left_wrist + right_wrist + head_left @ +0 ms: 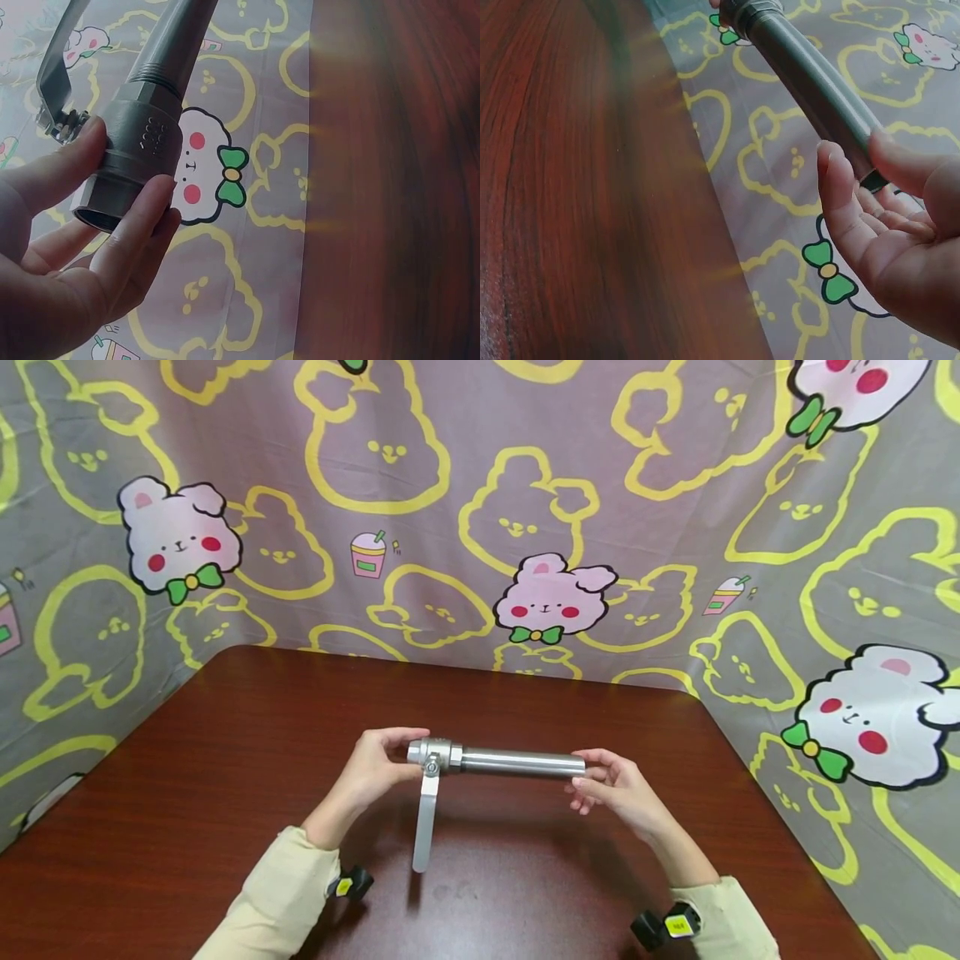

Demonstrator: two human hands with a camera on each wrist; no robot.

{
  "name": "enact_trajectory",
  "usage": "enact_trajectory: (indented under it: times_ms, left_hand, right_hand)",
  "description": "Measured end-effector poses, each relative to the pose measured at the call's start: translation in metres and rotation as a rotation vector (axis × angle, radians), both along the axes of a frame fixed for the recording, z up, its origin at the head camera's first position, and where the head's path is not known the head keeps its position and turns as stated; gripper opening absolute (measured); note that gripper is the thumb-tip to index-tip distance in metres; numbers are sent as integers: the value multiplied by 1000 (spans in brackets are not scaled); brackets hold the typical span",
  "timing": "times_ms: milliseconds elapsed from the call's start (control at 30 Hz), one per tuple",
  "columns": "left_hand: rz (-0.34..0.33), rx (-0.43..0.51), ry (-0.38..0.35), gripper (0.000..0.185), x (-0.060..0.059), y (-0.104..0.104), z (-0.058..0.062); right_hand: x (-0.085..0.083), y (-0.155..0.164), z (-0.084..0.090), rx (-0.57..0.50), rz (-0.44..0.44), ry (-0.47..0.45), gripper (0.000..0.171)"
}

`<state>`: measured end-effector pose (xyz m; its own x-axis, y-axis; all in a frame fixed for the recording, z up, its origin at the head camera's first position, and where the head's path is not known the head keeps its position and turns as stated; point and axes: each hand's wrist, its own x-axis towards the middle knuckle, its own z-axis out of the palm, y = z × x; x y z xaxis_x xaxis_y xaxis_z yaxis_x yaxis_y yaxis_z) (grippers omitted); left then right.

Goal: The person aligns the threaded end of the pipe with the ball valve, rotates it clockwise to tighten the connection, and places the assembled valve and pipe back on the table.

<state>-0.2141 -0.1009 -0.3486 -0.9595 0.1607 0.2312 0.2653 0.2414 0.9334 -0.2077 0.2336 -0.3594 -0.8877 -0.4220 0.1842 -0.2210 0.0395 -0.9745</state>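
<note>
A metal ball valve (435, 753) with a long lever handle (424, 827) is joined to a straight steel pipe (517, 763). Both are held level above the table. At the valve's free end, my left hand (375, 768) grips the body between thumb and fingers; the left wrist view shows the valve's open hexagonal end (105, 202) and threads where the pipe enters. My right hand (618, 789) pinches the pipe's far end between thumb and index finger, with the other fingers loosely curled below, as the right wrist view shows on the pipe (817, 90). The lever hangs toward me.
The dark red-brown wooden table (300, 710) lies beneath both hands. A cartoon-printed fabric curtain (465, 527) encloses the back and both sides. Small black wrist cameras sit at both cuffs, the left camera (352, 883) and the right camera (667, 927).
</note>
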Motion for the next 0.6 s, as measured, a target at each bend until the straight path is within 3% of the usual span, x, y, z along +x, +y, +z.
enact_trajectory:
  times_ms: [133, 367, 600]
  left_hand:
    - [-3, 7, 1, 44, 0, 0, 0]
    - [2, 7, 5, 44, 0, 1, 0]
    - [-4, 6, 23, 44, 0, 0, -1]
  right_hand:
    - [0, -4, 1, 29, -32, -62, 21]
    - [2, -15, 5, 49, -190, -135, 31]
    - [3, -12, 5, -14, -160, -106, 32]
